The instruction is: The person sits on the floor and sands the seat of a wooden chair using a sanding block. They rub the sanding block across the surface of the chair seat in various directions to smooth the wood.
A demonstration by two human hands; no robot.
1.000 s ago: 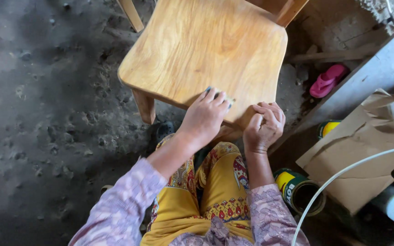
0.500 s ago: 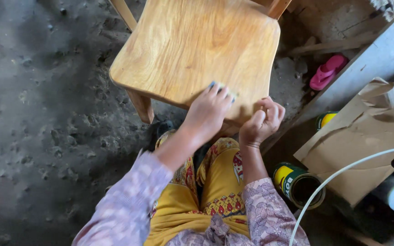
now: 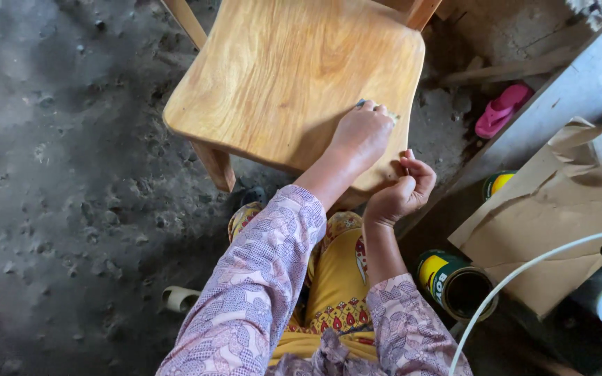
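Observation:
A light wooden chair seat (image 3: 294, 76) stands on the rough dark floor in front of me. My left hand (image 3: 360, 136) lies flat on the seat near its right front corner. It presses a small bluish-grey sheet (image 3: 362, 104), most of which is hidden under the fingers. My right hand (image 3: 402, 189) is curled around the seat's near right edge, just below the left hand. Both arms wear patterned lilac sleeves, and my yellow patterned trousers show below.
An open green and yellow tin (image 3: 456, 284) stands by my right knee, with a second tin (image 3: 496, 183) behind it. Crumpled brown paper (image 3: 559, 202), a white hose (image 3: 524, 268) and a pink sandal (image 3: 499, 110) lie at right. A tape roll (image 3: 179, 298) sits on the floor at left.
My left hand has slid farther away from me across the seat. My right hand stays at the seat's edge.

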